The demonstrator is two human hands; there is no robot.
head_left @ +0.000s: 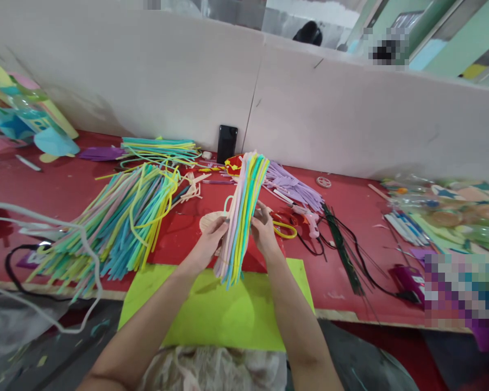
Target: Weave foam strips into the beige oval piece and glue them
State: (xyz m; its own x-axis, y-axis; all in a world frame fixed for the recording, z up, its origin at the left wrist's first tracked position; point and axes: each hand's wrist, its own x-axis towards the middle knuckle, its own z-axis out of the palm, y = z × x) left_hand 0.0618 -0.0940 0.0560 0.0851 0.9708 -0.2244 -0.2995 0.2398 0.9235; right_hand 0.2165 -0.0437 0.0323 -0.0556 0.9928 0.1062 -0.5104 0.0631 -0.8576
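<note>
A bundle of pastel pipe cleaners (244, 212) in pink, blue, yellow and green stands nearly upright at the middle of the table, leaning slightly right at its top. My left hand (212, 239) grips its left side with bent fingers. From the right, my right hand (264, 231) closes its fingers on the same bundle. Below the bundle's lower ends lies a lime green sheet (228, 320) at the table's front edge. Behind my left hand, a pale round woven-looking piece (209, 220) is partly covered.
A large pile of pipe cleaners (118, 222) spreads at left. A purple bunch (295, 187), a pink glue gun (308, 218) and dark green stems (342, 250) lie right. A phone (227, 142) leans on the white partition (167, 81). A white cable (90, 250) loops over the left edge.
</note>
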